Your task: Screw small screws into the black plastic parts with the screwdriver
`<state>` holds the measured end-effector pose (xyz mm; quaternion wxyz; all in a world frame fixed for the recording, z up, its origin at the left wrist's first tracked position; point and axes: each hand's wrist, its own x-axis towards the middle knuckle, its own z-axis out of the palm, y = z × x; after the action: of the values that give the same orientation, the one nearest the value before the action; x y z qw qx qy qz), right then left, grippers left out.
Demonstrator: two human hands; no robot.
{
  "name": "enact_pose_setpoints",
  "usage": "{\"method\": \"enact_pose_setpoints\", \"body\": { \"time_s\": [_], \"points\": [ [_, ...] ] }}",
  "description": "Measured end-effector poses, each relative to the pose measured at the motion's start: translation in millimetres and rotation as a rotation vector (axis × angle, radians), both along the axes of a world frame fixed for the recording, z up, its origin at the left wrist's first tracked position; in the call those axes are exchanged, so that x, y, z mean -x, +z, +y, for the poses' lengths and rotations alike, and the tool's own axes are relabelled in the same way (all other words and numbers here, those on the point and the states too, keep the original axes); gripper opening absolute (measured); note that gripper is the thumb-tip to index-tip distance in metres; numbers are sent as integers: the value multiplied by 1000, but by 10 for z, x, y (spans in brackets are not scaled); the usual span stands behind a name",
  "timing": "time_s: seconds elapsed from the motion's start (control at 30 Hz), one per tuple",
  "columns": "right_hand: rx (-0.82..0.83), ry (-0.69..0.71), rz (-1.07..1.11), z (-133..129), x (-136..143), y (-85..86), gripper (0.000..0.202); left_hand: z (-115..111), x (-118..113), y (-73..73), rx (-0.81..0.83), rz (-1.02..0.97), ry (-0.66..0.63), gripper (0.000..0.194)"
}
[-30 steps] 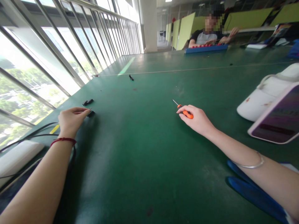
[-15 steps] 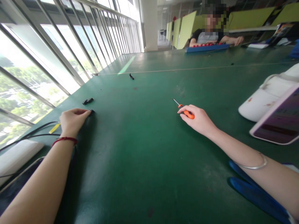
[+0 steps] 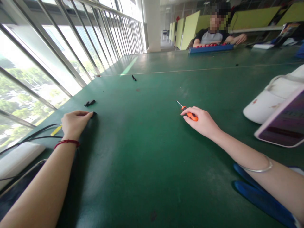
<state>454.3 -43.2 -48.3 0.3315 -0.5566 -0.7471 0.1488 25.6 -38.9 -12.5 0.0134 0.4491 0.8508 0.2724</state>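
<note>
1. Head view, left: left hand (image 3: 74,124) placed over the far left part of the green table (image 3: 142,152); thumb and fingers pinched together on a small black piece (image 3: 94,115), mostly hidden by the fingertips. Red cord (image 3: 67,142) worn on the wrist.
2. Just beyond that hand, a second black piece (image 3: 89,103) is laid on the table, apart from the fingers. A third black piece (image 3: 134,78) is placed well apart, farther up, near the thin line across the tabletop.
3. Right hand (image 3: 201,121) set right of centre; screwdriver (image 3: 193,117) held in curled fingers, orange-and-black handle partly covered by them. Metal shaft pointed away and to the left, tip touching nothing but possibly the table; contact can't be told. Silver bangle (image 3: 262,170) worn on the forearm.
4. Left edge: black cables (image 3: 45,128), yellow tag (image 3: 56,130) and white flat object (image 3: 22,158) seen near the left forearm.
5. Right side: white rounded object (image 3: 258,107) partly covered by a pink-framed screen (image 3: 282,125); blue object (image 3: 258,196) partly hidden by the right forearm.
6. Far side: blue tray (image 3: 211,48) with red pieces (image 3: 215,44) placed before a seated person (image 3: 210,38). Table bordered on the left by a metal railing (image 3: 111,34).
</note>
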Motion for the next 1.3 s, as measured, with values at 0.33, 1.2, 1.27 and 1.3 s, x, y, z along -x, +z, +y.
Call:
{"method": "enact_pose_setpoints", "body": {
  "time_s": [0.33,1.2,1.27,1.3],
  "points": [
    [-10,2,5,-1,-2,-2,14,-13,-20,2,-38,6,8,39],
    [35,-4,0,-8,5,18,15,14,-11,-30,-14,33,39,42],
    [38,-5,-1,-9,3,19,15,8,-24,-23,-7,36,41,42],
    [40,-5,-2,-10,2,19,16,3,-31,-19,-2,38,41,43]
  ]
}}
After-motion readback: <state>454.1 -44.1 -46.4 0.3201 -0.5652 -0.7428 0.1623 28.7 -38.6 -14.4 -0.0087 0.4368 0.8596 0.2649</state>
